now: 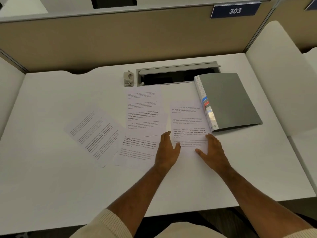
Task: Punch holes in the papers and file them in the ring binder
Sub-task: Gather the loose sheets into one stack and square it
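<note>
Several printed sheets lie on the white desk (51,177). The rightmost sheet (187,121) sits between my hands, its far corner overlapping the closed grey ring binder (228,100). My left hand (167,148) rests flat at that sheet's left edge, thumb on the paper. My right hand (211,148) lies flat at its right edge, thumb on the paper too. Another sheet (143,110) lies in the middle, one (137,152) below it, and a tilted one (93,134) at the left. A small grey hole punch (128,79) stands at the back.
An open grey cable tray (176,74) is sunk into the desk's back, beside the punch and behind the binder. Beige partition walls (120,40) enclose the desk, with a blue sign reading 303 (235,10). A white side panel (277,74) rises at the right.
</note>
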The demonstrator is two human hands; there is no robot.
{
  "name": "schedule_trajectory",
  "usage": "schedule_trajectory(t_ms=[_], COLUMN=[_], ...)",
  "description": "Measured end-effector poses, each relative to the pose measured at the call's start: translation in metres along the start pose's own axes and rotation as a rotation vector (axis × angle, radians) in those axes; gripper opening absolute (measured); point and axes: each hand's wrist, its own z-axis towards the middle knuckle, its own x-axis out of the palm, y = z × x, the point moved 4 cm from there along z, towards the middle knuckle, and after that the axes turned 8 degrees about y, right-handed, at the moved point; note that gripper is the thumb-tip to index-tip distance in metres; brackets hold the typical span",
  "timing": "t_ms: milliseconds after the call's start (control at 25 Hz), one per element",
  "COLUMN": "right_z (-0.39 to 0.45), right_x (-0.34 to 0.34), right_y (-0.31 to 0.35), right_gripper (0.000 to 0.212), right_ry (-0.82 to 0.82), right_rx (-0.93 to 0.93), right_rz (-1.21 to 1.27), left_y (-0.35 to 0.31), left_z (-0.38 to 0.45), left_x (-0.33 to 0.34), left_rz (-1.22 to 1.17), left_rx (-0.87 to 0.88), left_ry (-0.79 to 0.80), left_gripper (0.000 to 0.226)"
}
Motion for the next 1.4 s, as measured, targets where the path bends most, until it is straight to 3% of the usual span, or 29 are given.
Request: schedule_trajectory(t_ms=[160, 520, 680, 800, 960, 1080, 1400], right_z=[0.001, 0.005, 0.004, 0.003, 0.0, -0.001, 0.007], right_x=[0.006, 0.009, 0.009, 0.01, 0.01, 0.01, 0.002], right_y=[-0.006, -0.008, -0.008, -0.008, -0.004, -0.002, 0.024], right_gripper=[0.096, 0.099, 0.097, 0.097, 0.095, 0.091, 0.066], right_ry=[0.012, 0.003, -0.006, -0.006, -0.001, 0.015, 0.004], right_rx=[-0.016, -0.041, -0.055, -0.066, -0.089, -0.088, -0.078], right_rz=[-0.023, -0.011, -0.024, -0.031, -0.035, 0.016, 0.314], left_y=[-0.004, -0.008, -0.017, -0.022, -0.024, -0.035, -0.04], left_z=[0.002, 0.023, 0.027, 0.031, 0.035, 0.031, 0.018], left_x=[0.021, 0.02, 0.021, 0.026, 0.023, 0.01, -0.027], left_rz=[-0.14, -0.305, -0.497, -0.608, -0.355, -0.322, -0.396], left_rx=[-0.212, -0.379, -0.443, -0.437, -0.367, -0.31, -0.196], left_ry=[-0.011, -0.033, 0.003, 0.032, 0.044, 0.048, -0.001], left_gripper=[0.071, 0.074, 0.073, 0.062, 0.037, 0.023, 0.027])
